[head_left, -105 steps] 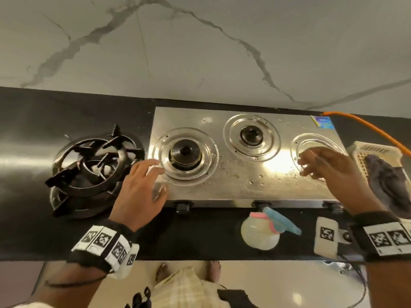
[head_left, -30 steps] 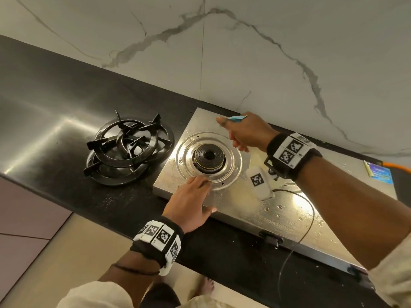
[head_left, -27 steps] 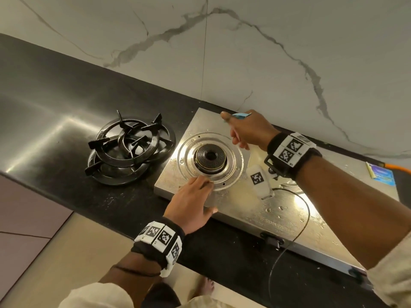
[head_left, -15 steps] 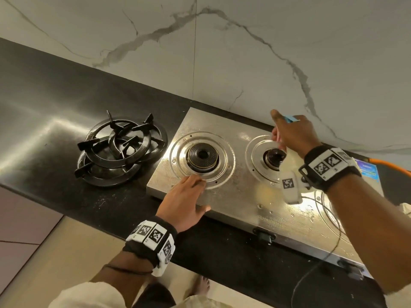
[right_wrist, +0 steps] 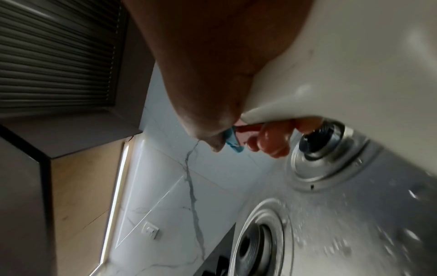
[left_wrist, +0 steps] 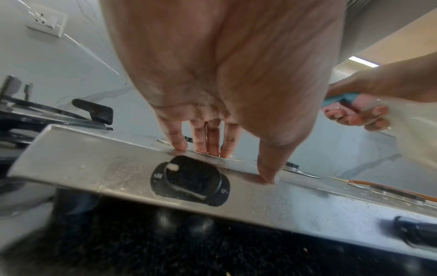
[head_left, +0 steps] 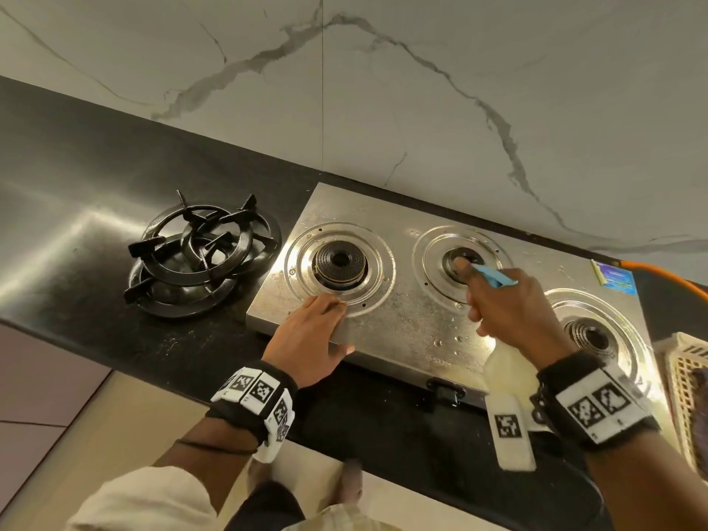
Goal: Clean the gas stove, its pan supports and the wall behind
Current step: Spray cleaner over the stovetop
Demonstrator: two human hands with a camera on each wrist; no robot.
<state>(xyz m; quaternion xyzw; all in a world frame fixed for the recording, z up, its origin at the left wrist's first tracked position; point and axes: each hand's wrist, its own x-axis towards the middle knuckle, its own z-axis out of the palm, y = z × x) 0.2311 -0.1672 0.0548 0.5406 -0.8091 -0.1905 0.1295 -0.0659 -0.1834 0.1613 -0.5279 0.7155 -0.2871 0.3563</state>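
At the lower right of the frame, your right hand grips a spray bottle, fingers curled on its trigger. Lower centre, your left hand rests flat, fingers straight, on the wet stove. Spray may flood the middle burner. The pan supports sit left on the surface.

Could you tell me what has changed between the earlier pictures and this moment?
The right hand took the spray bottle off the counter, carried it to the stove's far left corner, then back right; it now grips the bottle above the middle burner. Unchanged: the left hand rests flat by the left burner, and the pan supports lie stacked on the counter.
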